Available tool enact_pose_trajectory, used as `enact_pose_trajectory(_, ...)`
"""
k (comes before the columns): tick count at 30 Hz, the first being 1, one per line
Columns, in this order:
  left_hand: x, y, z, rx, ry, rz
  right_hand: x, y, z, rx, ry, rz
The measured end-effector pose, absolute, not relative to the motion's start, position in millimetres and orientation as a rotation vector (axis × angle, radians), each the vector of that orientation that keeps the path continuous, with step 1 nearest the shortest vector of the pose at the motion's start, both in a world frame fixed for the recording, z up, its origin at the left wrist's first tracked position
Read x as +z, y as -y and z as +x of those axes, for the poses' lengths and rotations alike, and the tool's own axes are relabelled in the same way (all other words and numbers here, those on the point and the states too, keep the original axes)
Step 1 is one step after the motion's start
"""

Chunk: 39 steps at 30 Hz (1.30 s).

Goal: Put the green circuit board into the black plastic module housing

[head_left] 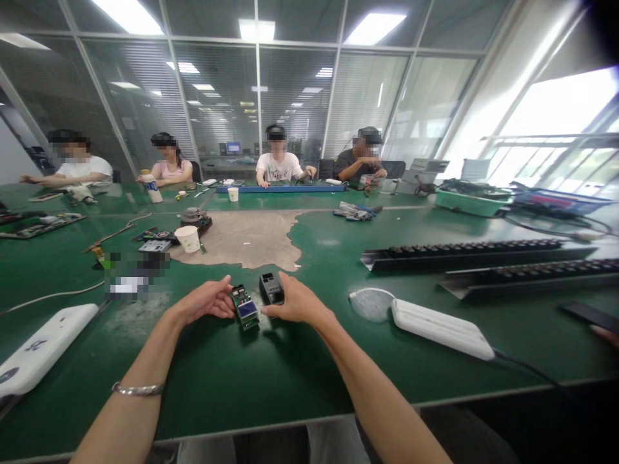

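Note:
A green circuit board (245,308) with a small blue display stands or lies on the green table just in front of me. Beside its left edge is my left hand (207,301), thumb raised and fingers loosely extended; whether the fingertips touch the board I cannot tell. My right hand (300,303) is closed around a dark plastic housing (271,289) with cut-out openings in its face. The housing is tilted, to the right of the board and apart from it. Part of its right side is hidden behind my fingers.
White power strips (442,327) lie to the right and at the left edge. Black metal rails (476,254) are on the right. A paper cup (187,238) stands by loose parts near a brown sheet (251,235). Several people sit across the table; a green basket (471,201) is far right.

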<state>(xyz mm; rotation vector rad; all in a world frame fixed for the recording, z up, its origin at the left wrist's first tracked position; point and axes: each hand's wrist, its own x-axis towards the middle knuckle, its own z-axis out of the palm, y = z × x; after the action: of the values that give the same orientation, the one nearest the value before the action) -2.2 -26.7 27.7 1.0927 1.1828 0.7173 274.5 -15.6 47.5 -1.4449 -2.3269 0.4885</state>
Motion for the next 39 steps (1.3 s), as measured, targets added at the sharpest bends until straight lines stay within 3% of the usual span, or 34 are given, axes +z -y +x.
enact_pose_trajectory(5, 26.3, 25.8, -2.8, 0.749, -1.176, 1.072, 54.1, 18.5, 267.7, 0.417, 2.222, -1.527)
enact_pose_trajectory(11, 22.1, 23.8, -5.3, 0.768, -1.161, 1.062, 62.6, 38.2, 251.2, 0.336, 2.103, -1.092)
enact_pose_trajectory(20, 25.9, 25.1, -1.8, 0.725, -1.125, 1.077, 56.3, 60.1, 236.1, 0.313, 2.257, -0.963)
enact_pose_trajectory(32, 29.6, 23.9, -14.5, 0.819, -1.355, 1.147, 36.4, 67.0, 218.7, 0.281, 2.29, -1.244)
enact_pose_trajectory(39, 25.2, 25.7, -8.0, 0.704, -1.315, 1.202, 28.4, 70.6, 212.7, 0.23, 2.29, -1.43)
